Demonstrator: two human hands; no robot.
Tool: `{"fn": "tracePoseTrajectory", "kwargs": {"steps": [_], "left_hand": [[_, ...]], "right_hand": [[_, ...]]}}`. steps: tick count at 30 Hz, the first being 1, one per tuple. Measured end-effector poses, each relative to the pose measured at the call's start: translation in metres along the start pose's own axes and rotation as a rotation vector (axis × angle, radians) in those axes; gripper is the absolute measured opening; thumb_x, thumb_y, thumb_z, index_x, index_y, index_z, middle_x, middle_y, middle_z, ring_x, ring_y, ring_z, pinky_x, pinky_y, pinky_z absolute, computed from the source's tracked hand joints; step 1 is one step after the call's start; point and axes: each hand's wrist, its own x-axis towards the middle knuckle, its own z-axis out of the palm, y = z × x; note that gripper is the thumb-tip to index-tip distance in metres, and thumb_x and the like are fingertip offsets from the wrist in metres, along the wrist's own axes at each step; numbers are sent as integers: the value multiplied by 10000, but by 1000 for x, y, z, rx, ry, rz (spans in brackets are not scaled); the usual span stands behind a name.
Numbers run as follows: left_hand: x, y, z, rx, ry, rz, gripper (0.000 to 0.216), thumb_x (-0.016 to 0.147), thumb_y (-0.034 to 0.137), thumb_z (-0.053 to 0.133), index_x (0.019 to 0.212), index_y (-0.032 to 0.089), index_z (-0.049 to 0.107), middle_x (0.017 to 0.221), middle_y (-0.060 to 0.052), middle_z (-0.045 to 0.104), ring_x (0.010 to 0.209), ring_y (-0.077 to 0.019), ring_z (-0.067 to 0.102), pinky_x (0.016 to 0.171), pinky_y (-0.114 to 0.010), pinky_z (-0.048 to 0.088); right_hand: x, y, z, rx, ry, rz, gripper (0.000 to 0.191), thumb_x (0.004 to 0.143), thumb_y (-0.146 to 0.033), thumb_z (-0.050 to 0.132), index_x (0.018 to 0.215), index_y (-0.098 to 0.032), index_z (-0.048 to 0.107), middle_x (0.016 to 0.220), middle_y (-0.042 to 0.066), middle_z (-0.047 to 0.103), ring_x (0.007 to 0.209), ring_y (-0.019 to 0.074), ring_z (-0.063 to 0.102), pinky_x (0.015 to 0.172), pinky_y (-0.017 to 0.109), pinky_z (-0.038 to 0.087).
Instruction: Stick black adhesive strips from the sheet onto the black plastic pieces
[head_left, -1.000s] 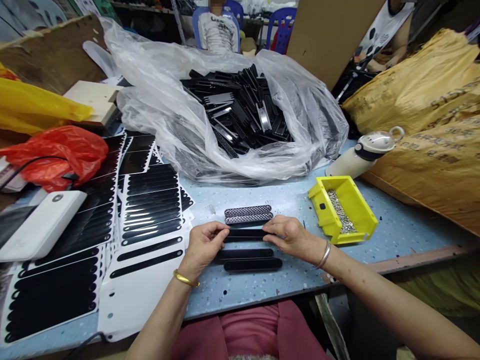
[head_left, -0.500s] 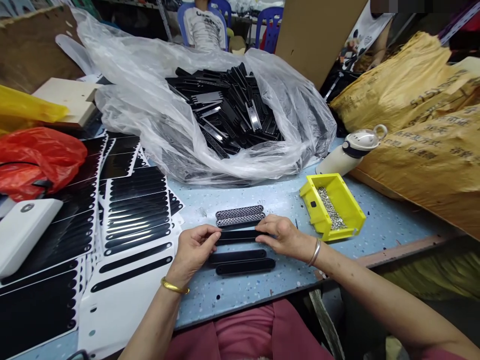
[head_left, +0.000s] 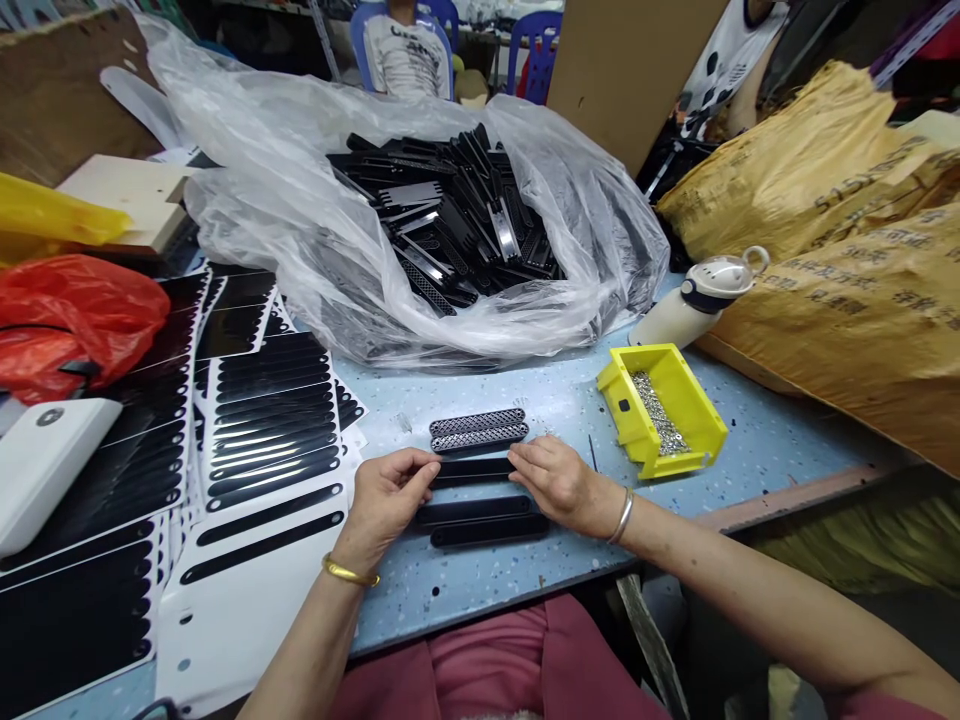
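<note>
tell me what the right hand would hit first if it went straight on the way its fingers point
The right hand points leftward along the black strip it touches, so it would probably meet the left hand at the strip's other end first; the mesh strips seem off that line.

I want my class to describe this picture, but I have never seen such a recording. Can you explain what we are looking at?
No machine here: a person works with bare hands, filmed by a head-worn camera looking down. The left hand pinches one end of a black strip; the right hand rests fingers on the other. On the blue table lie two mesh strips, two more black strips, sticker sheets, a yellow bin of small metal parts and a clear bag of black parts.
</note>
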Motion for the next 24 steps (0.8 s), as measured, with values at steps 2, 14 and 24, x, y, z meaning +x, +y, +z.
{"fn": "tracePoseTrajectory", "kwargs": {"steps": [2, 14, 24], "left_hand": [[0, 0, 0, 7, 3, 3, 214, 655, 352, 733, 728, 151, 741, 543, 2, 652, 434, -101, 571, 422, -180, 461], [-10, 1, -5, 590, 90, 508, 203, 841, 316, 586, 895, 184, 730, 756, -41, 735, 576, -151, 628, 560, -260, 478], [-11, 35, 46, 763, -193, 985, 135, 838, 124, 562, 927, 170, 652, 884, -93, 684, 864, -235, 611, 770, -381, 494]], "right_hand": [[-3, 0, 3, 6, 27, 2, 209, 933, -121, 518, 1110, -101, 628, 1002, 164, 703, 842, 221, 651, 707, 372, 531], [-17, 7, -41, 24, 108, 400, 178, 947, -241, 523, 1008, -152, 665, 819, 81, 668, 751, 184, 631, 685, 313, 523], [-61, -1, -34, -446, -194, 534, 234, 783, 18, 471, 760, -138, 644, 731, 107, 589, 701, 226, 505, 627, 315, 370]]}}
